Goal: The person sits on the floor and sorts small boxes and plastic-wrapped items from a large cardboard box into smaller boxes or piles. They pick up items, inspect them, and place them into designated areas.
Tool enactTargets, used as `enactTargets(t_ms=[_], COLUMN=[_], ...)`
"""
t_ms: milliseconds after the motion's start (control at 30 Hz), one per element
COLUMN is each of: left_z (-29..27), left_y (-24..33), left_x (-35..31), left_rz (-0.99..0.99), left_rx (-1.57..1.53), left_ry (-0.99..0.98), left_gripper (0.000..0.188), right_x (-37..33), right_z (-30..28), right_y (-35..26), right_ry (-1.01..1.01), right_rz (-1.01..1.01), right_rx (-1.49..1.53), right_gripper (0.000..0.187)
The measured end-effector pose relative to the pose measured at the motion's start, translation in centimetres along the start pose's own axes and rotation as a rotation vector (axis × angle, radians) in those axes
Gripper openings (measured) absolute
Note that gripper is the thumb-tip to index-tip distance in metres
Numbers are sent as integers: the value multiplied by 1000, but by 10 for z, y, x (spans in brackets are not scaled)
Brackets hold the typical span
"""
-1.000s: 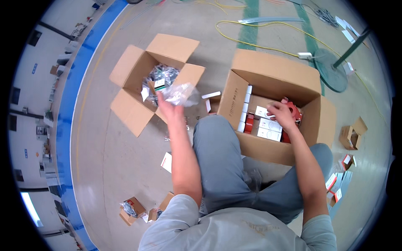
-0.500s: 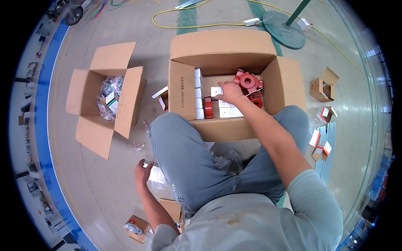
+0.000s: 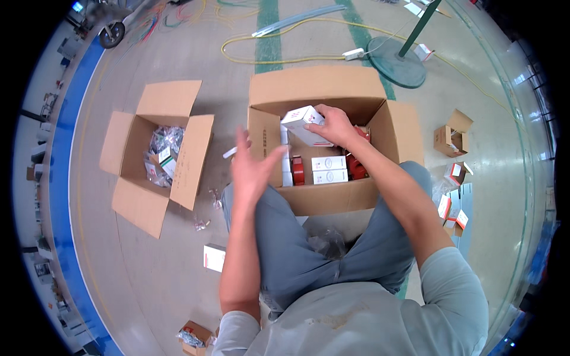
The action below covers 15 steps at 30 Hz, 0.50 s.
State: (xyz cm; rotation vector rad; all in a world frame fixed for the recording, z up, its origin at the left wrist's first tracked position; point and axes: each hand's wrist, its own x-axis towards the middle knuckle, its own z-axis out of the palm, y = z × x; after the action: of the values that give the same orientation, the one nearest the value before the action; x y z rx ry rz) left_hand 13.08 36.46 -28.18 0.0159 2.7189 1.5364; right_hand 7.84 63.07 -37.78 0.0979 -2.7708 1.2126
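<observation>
My right hand (image 3: 336, 126) grips a white carton (image 3: 301, 121) by its right side, holding it tilted above the large cardboard box (image 3: 332, 199) between my knees. My left hand (image 3: 252, 172) hangs beside that box's left side, fingers spread, slightly blurred and holding nothing. Inside the large box, white cartons (image 3: 330, 170) lie near the front. A row of white cartons (image 3: 286, 157) lines the left wall, next to a red round part (image 3: 297, 170). More red parts (image 3: 358, 168) are partly hidden behind my right forearm. Left of my leg, another white carton (image 3: 214, 257) rests on the floor.
An open cardboard box (image 3: 163, 212) with bagged parts (image 3: 166, 141) stands to the left. Small opened boxes (image 3: 451, 140) lie on the right, some by grey strips (image 3: 466, 204). A yellow cable (image 3: 279, 61) and a green stand base (image 3: 396, 62) are beyond the large box.
My right hand has lifted a white carton from the large box. My left hand has let go of the carton on the floor and moved up beside the box.
</observation>
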Motion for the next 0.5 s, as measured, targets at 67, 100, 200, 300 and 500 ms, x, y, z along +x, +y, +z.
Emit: enactTargets(t_ms=[67, 100, 200, 300, 500], left_z=[31, 46, 74, 87, 89], left_y=[12, 19, 39, 22, 20], left_x=[18, 24, 19, 18, 7], left_rz=[-9, -37, 152, 120, 216], left_rx=[-47, -113, -75, -204, -22], left_ry=[-127, -209, -210, -266, -247], left_gripper=[131, 140, 152, 152, 130], right_x=[-11, -19, -56, -60, -58], right_z=[-31, -43, -58, -66, -83], right_y=[-43, -56, -70, -60, -67], right_ry=[76, 64, 102, -25, -242], right_rz=[11, 83, 122, 191, 351], right_rx=[210, 377, 635, 812, 738], right_gripper=[47, 48, 52, 46, 42])
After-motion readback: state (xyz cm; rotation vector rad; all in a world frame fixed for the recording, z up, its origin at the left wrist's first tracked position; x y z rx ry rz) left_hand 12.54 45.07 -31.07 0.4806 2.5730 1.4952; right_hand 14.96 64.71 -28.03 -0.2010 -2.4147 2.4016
